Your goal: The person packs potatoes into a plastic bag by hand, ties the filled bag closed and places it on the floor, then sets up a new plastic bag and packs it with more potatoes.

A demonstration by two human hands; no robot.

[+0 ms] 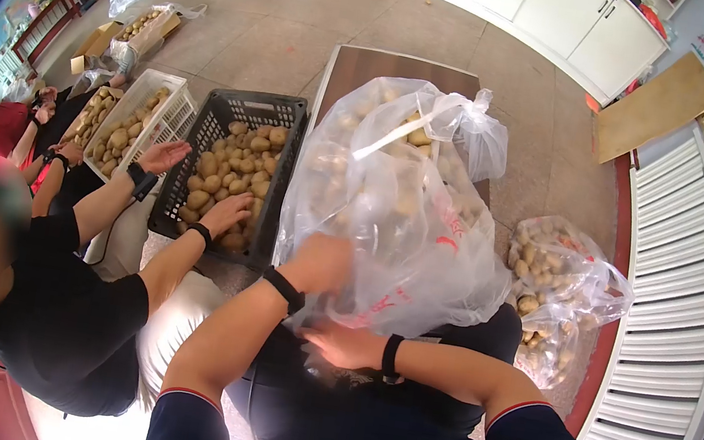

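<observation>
A large clear plastic bag (418, 266) with red print, filled with potatoes, sits in front of me on a brown-topped table. A knotted end sticks up at its far right. My left hand (323, 263) is against the near left side of the bag, smeared by motion, so its fingers cannot be made out. Lower down, at the near edge of the bag, my right hand (344, 345) has its fingers closed on the loose plastic. Both my wrists wear black bands.
To my left, a co-worker's hand (227, 214) reaches into a black crate (296, 134) of potatoes. Beyond stands a white crate (189, 109) of potatoes beside another person. On the floor at right lies another bag of potatoes (558, 269), near a white radiator (664, 294).
</observation>
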